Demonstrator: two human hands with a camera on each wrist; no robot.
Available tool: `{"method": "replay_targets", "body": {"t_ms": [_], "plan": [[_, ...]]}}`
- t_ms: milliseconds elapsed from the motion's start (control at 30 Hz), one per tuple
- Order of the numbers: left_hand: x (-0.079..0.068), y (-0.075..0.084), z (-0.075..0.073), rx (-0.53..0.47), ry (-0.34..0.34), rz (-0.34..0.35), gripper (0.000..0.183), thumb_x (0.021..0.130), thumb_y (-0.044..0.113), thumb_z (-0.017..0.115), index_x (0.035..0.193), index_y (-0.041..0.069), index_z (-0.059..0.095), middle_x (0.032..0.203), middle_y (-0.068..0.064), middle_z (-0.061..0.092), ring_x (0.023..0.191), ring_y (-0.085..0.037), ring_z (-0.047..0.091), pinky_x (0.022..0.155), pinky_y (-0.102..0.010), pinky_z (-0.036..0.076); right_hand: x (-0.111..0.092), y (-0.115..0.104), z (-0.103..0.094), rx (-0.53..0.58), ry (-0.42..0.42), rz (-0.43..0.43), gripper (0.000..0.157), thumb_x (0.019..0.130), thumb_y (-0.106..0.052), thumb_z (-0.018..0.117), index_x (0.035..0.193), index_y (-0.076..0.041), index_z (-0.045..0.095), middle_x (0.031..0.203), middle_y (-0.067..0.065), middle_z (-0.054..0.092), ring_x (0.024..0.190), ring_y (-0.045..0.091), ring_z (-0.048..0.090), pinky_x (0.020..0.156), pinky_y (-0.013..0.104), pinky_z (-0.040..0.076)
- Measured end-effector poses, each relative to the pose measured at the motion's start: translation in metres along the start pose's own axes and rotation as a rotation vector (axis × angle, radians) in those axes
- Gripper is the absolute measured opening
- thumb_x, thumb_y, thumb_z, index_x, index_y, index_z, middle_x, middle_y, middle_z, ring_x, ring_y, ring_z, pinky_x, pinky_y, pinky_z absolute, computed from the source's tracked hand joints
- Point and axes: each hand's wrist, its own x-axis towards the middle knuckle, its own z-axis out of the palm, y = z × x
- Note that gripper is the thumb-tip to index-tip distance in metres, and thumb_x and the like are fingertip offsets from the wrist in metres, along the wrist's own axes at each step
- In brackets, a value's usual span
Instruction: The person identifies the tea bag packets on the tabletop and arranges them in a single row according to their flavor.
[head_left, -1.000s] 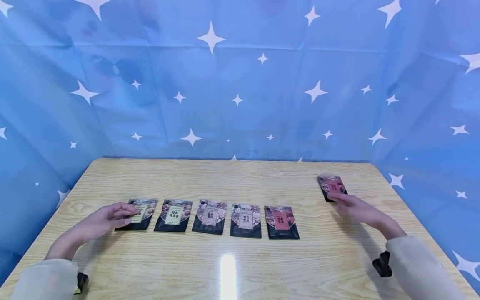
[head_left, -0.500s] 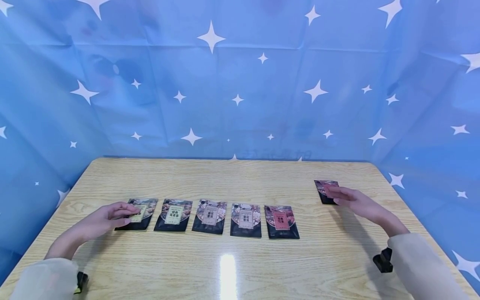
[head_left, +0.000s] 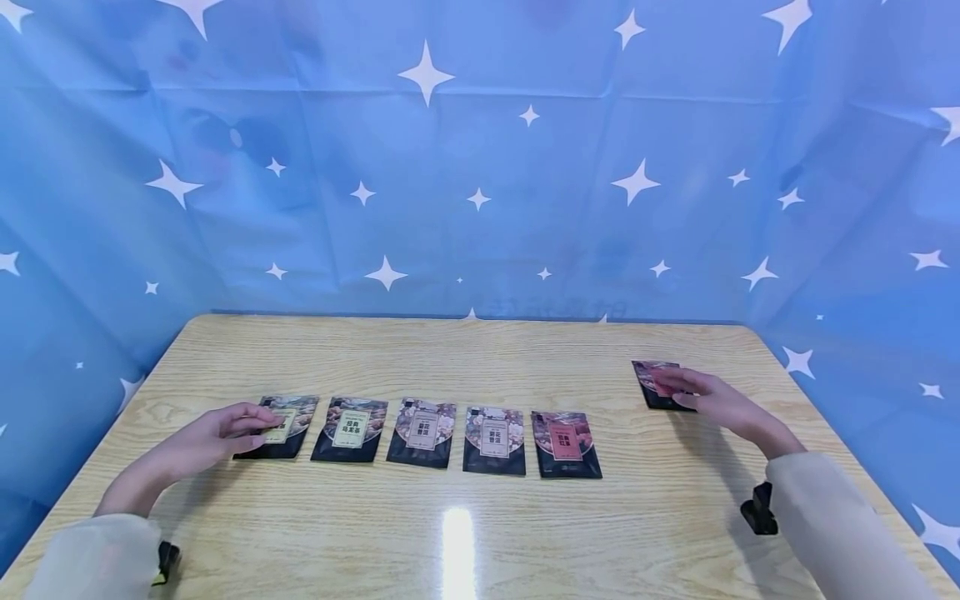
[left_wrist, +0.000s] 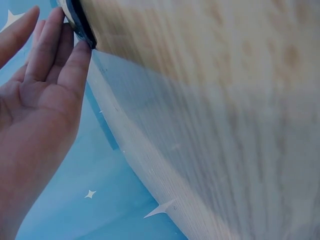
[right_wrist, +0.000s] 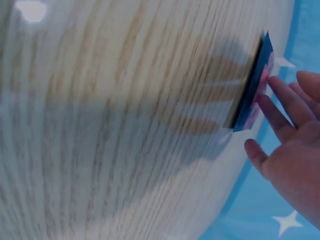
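Note:
Near the table's left side, my left hand (head_left: 206, 442) rests its fingertips on a dark tea pouch (head_left: 302, 412) with a yellow-green label. In the left wrist view its fingers extend to the pouch's dark edge (left_wrist: 82, 25). At the back right, my right hand (head_left: 723, 406) touches the face of a red-label tea pouch (head_left: 648, 380). The right wrist view shows two extended fingertips against that pouch (right_wrist: 256, 90), with the little finger or thumb apart from it. Both pouches lie flat, partly covered by the fingers.
Between the hands lies a row of tea pouches: a green-label one (head_left: 350, 429), two with pale purple labels (head_left: 422, 433) (head_left: 494, 442), and a red-label one (head_left: 567, 446). The wooden table (head_left: 337, 533) meets a blue star-patterned cloth (head_left: 480, 233) behind.
The right hand's red-label pouch has shifted a little left and toward me and turned slightly, then stayed put as the hand moved slightly right over it. The left hand holds its place.

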Motion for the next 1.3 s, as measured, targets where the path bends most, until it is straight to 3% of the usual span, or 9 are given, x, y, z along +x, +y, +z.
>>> {"method": "replay_targets", "body": {"t_ms": [133,233,367,467,600,900,1100,1200,1300], "plan": [[0.000,0.000,0.000,0.000,-0.003,0.003,0.042,0.095,0.014,0.050,0.126,-0.012,0.038,0.128,-0.035,0.039,0.101,0.014,0.046,0.078,-0.024,0.047,0.000,0.002,0.001,-0.014,-0.028,0.016,0.048,0.096,-0.004,0.042,0.141,0.005,0.027,0.137,0.031,0.031,0.127,0.048,0.021,0.096,0.056,0.029],[0.000,0.000,0.000,-0.001,-0.004,0.004,0.042,0.095,0.014,0.050,0.126,-0.012,0.038,0.128,-0.035,0.039,0.101,0.013,0.046,0.078,-0.024,0.047,-0.002,0.002,0.001,-0.017,-0.029,0.021,0.049,0.096,-0.005,0.043,0.141,0.004,0.027,0.138,0.031,0.030,0.128,0.050,0.018,0.095,0.057,0.028],[0.000,0.000,0.000,-0.004,-0.002,0.004,0.042,0.095,0.014,0.050,0.126,-0.012,0.037,0.128,-0.035,0.039,0.101,0.013,0.046,0.079,-0.025,0.047,-0.007,0.002,0.004,-0.001,-0.031,0.004,0.048,0.096,-0.007,0.043,0.141,0.002,0.029,0.139,0.029,0.031,0.128,0.048,0.020,0.094,0.035,0.038],[0.000,0.000,0.001,-0.004,0.001,0.001,0.042,0.095,0.014,0.050,0.126,-0.012,0.037,0.128,-0.035,0.039,0.101,0.014,0.046,0.079,-0.024,0.047,-0.011,0.001,0.008,0.016,-0.047,-0.020,0.047,0.097,-0.008,0.043,0.141,0.001,0.029,0.139,0.028,0.032,0.128,0.046,0.021,0.088,0.015,0.036],[0.000,0.000,0.001,-0.002,0.004,-0.005,0.043,0.095,0.014,0.050,0.126,-0.012,0.038,0.129,-0.034,0.039,0.100,0.014,0.046,0.079,-0.024,0.047,-0.015,-0.002,0.014,0.020,-0.062,-0.061,0.046,0.097,-0.008,0.042,0.141,0.001,0.030,0.139,0.026,0.034,0.128,0.046,0.019,0.087,0.010,0.032],[0.000,0.000,0.000,-0.011,0.001,-0.004,0.042,0.095,0.014,0.050,0.126,-0.012,0.037,0.128,-0.035,0.039,0.100,0.013,0.046,0.080,-0.026,0.048,-0.026,-0.013,0.032,0.040,-0.090,-0.064,0.046,0.098,-0.010,0.041,0.142,-0.005,0.030,0.142,0.024,0.030,0.129,0.045,0.019,0.089,0.015,0.034],[0.000,-0.002,0.000,-0.011,-0.001,-0.001,0.042,0.095,0.013,0.050,0.125,-0.013,0.037,0.128,-0.035,0.039,0.100,0.013,0.046,0.080,-0.025,0.047,-0.032,-0.023,0.043,0.031,-0.152,-0.097,0.048,0.099,-0.013,0.040,0.143,-0.001,0.025,0.142,0.027,0.025,0.128,0.048,0.019,0.091,0.019,0.036],[0.000,-0.002,0.000,-0.015,-0.003,0.000,0.041,0.095,0.013,0.050,0.125,-0.013,0.037,0.128,-0.036,0.039,0.100,0.013,0.046,0.079,-0.024,0.047,-0.036,-0.029,0.047,0.037,-0.179,-0.090,0.051,0.099,-0.016,0.040,0.144,0.000,0.021,0.142,0.029,0.024,0.127,0.049,0.018,0.096,0.038,0.037],[0.000,-0.002,0.000,-0.009,-0.001,0.000,0.041,0.095,0.013,0.050,0.125,-0.013,0.037,0.128,-0.036,0.039,0.100,0.014,0.046,0.079,-0.023,0.047,-0.040,-0.033,0.052,0.039,-0.195,-0.087,0.053,0.099,-0.016,0.041,0.144,0.002,0.019,0.142,0.031,0.021,0.127,0.051,0.015,0.094,0.058,0.029]]}}
